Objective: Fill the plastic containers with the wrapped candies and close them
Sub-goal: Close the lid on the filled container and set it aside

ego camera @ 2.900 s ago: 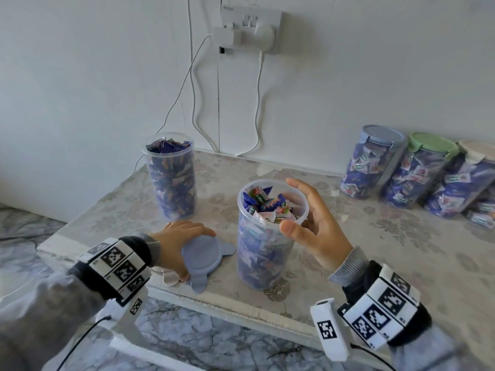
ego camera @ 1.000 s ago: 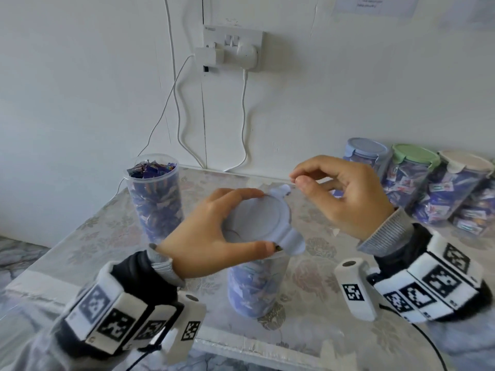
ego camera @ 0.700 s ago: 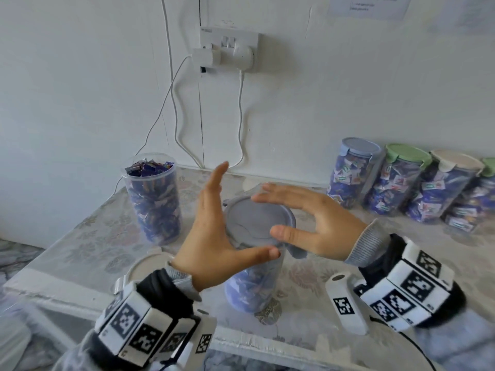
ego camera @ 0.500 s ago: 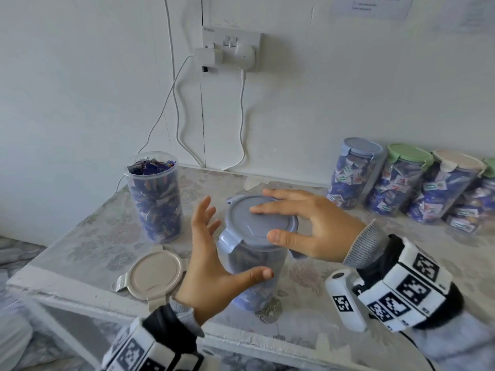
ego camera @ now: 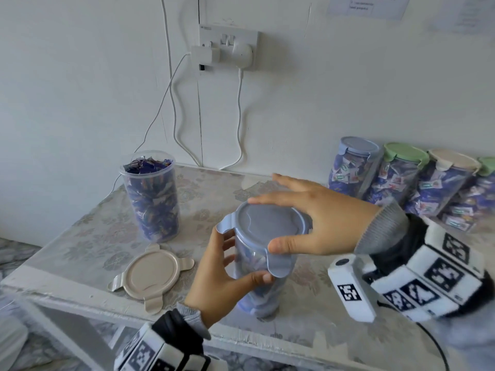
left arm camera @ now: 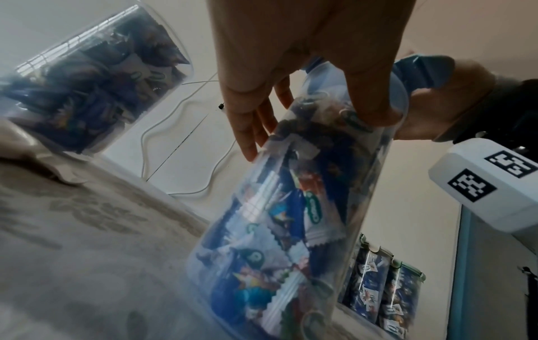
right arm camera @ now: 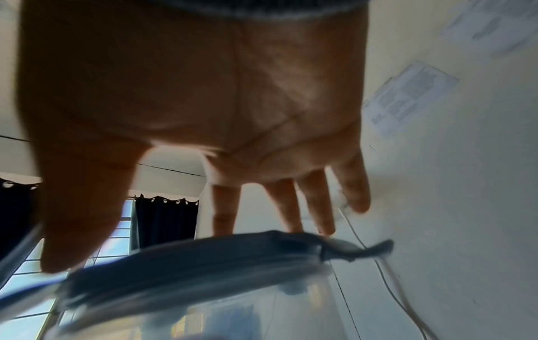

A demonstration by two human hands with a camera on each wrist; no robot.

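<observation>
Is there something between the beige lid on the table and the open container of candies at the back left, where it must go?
Nothing visible stands between them. The beige lid lies flat on the table, just in front of the open container, and the strip of table between them is bare. Both hands are busy to the right, at the blue-lidded container.

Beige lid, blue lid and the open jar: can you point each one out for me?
Beige lid point(ego camera: 152, 274): head view, middle of its flat top, lying on the table.
Blue lid point(ego camera: 270, 223): head view, bare centre of its top, between the hands.
Open jar point(ego camera: 154, 202): head view, its clear wall, candies inside.
</observation>
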